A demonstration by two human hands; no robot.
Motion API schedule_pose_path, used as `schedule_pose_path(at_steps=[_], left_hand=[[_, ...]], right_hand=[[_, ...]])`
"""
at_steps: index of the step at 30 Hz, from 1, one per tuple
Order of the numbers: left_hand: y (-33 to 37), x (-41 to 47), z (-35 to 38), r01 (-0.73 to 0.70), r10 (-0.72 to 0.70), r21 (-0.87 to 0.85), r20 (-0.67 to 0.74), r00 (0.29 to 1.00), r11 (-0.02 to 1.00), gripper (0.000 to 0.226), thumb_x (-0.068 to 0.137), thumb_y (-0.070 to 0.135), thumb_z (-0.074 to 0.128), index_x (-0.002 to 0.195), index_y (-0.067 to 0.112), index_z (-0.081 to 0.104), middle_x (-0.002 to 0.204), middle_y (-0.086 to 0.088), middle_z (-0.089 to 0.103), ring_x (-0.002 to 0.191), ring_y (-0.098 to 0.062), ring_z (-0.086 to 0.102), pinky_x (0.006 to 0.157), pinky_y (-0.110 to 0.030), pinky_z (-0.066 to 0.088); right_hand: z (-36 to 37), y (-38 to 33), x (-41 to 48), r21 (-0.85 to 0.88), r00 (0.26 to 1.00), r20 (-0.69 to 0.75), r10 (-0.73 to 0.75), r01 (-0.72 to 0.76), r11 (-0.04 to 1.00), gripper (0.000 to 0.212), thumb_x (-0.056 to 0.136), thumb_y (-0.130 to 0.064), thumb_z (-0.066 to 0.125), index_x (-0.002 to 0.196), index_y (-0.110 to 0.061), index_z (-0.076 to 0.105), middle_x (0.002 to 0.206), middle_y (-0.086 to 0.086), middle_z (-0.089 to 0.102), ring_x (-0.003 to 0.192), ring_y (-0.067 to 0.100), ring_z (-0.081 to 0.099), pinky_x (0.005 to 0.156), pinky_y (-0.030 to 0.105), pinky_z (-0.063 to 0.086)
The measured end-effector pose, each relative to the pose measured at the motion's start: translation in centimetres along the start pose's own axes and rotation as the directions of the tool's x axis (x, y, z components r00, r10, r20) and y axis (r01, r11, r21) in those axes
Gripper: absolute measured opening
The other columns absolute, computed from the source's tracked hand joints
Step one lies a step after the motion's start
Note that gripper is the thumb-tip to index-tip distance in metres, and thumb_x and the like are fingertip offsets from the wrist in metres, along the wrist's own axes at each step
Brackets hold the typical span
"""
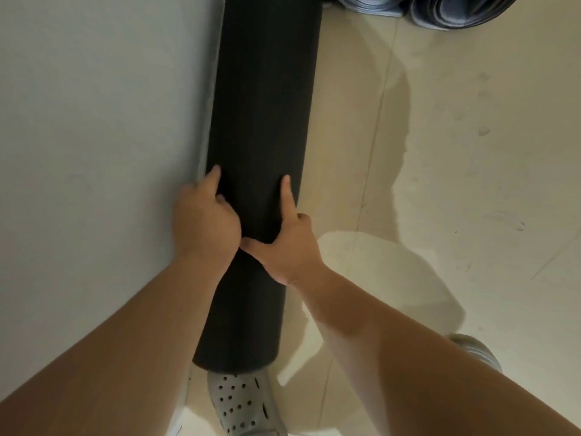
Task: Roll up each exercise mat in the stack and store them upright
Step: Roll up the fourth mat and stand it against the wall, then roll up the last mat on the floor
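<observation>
A rolled black exercise mat (264, 105) runs close along the pale wall, from above my shoe to the top edge of the view. My left hand (204, 221) grips its left side, fingers curled in between roll and wall. On the roll's right side is my right hand (289, 243). Its index finger lies straight along the mat, its thumb stretches across the front towards the left hand, and its other fingers wrap round the right edge. The far end of the roll is cut off by the frame.
The wall (94, 136) fills the left side. Cream floor tiles (456, 152) spread to the right. Two grey-blue rolled mats (371, 4) (456, 11) show at the top right. My grey perforated shoe (242, 404) sits under the roll's near end, and the other shoe (481, 350) at right.
</observation>
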State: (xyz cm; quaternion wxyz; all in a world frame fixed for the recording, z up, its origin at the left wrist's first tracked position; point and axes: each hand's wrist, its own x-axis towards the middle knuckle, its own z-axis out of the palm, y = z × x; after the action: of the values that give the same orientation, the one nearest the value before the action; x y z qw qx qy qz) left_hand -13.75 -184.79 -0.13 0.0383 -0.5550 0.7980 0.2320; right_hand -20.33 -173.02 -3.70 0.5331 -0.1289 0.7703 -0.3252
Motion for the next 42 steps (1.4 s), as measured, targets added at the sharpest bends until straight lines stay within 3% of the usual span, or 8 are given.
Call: schedule_pose_path(at_steps=[4,10,14,18,22,29,36,42], left_hand=[[1.5,0.0,0.2,-0.094,0.091,0.081,0.035,0.995,0.992,0.044,0.105,0.026,0.047,0.15,0.027,0.049,0.152,-0.012,0.045,0.136,-0.029,0.045,0.105,-0.037,0.041],[2.9,-0.8,0.0,-0.181,0.065,0.378,0.3,0.952,0.908,0.066,0.107,0.037,0.041,0.163,0.027,0.008,0.167,-0.017,0.014,0.15,-0.036,0.025,0.114,-0.043,0.036],[3.8,-0.9,-1.0,-0.143,-0.045,0.426,0.402,0.915,0.894,0.077,0.104,0.041,0.044,0.162,0.027,-0.006,0.169,-0.016,0.0,0.153,-0.04,0.016,0.119,-0.055,0.029],[5.8,-2.4,-4.2,-0.123,-0.081,0.462,0.398,0.914,0.879,0.081,0.102,0.048,0.045,0.162,0.026,-0.004,0.169,-0.016,0.002,0.15,-0.042,0.022,0.116,-0.058,0.031],[9.6,-6.5,-9.6,-0.133,-0.065,0.432,0.414,0.908,0.892,0.074,0.103,0.05,0.043,0.162,0.028,0.005,0.168,-0.015,0.009,0.149,-0.04,0.026,0.113,-0.056,0.037],[20.2,-18.8,-25.1,-0.13,-0.055,0.373,0.447,0.893,0.919,0.073,0.1,0.051,0.049,0.161,0.031,0.012,0.166,-0.012,0.019,0.145,-0.039,0.033,0.112,-0.056,0.039],[34.1,-31.5,-41.8,-0.222,0.122,0.218,0.395,0.911,0.95,0.079,0.095,0.054,0.059,0.159,0.032,0.02,0.163,-0.008,0.03,0.142,-0.035,0.041,0.111,-0.055,0.043],[43.8,-37.9,-49.3,-0.299,0.324,-0.123,0.349,0.879,0.946,0.075,0.095,0.042,0.067,0.158,0.029,0.029,0.151,0.002,0.043,0.138,-0.027,0.044,0.109,-0.039,0.041]], right_hand=[[0.9,-0.8,0.8,-0.051,0.999,-0.051,0.013,-0.016,0.999,0.115,0.089,-0.052,0.075,0.151,-0.062,-0.022,0.127,0.01,0.053,0.095,0.024,0.061,0.076,0.033,0.052],[-1.1,-0.1,1.1,-0.173,1.0,0.011,0.018,-0.016,0.985,0.122,0.086,-0.053,0.076,0.148,-0.061,-0.029,0.106,0.006,0.067,0.079,0.022,0.067,0.073,0.042,0.062],[-4.1,-1.2,-0.4,-0.266,1.0,0.024,0.018,-0.011,0.964,0.12,0.086,-0.056,0.077,0.156,-0.054,-0.02,0.146,0.008,0.052,0.089,0.019,0.063,0.08,0.038,0.059],[-9.3,-2.4,-4.0,-0.276,0.997,-0.036,0.074,-0.081,0.958,0.109,0.092,-0.053,0.072,0.158,-0.052,-0.014,0.162,0.01,0.039,0.096,0.027,0.07,0.073,0.033,0.058],[-16.7,-4.5,-11.0,-0.314,0.992,-0.084,0.096,-0.118,0.942,0.105,0.093,-0.053,0.071,0.163,-0.047,-0.008,0.17,0.007,0.027,0.07,0.007,0.057,0.076,0.028,0.049],[-31.0,-11.3,-30.6,-0.281,0.983,-0.105,0.152,-0.176,0.943,0.098,0.094,-0.053,0.069,0.166,-0.037,0.005,0.168,0.009,0.026,0.137,0.028,0.051,0.102,0.038,0.044],[-43.2,-19.1,-49.7,-0.175,0.984,-0.177,0.031,-0.062,0.983,0.097,0.094,-0.049,0.072,0.166,-0.033,0.01,0.165,0.011,0.03,0.146,0.031,0.039,0.112,0.043,0.039],[-48.8,-21.7,-62.0,-0.077,0.921,-0.386,-0.05,0.022,0.997,0.094,0.093,-0.049,0.072,0.166,-0.033,0.015,0.164,0.009,0.032,0.145,0.029,0.041,0.111,0.042,0.04]])
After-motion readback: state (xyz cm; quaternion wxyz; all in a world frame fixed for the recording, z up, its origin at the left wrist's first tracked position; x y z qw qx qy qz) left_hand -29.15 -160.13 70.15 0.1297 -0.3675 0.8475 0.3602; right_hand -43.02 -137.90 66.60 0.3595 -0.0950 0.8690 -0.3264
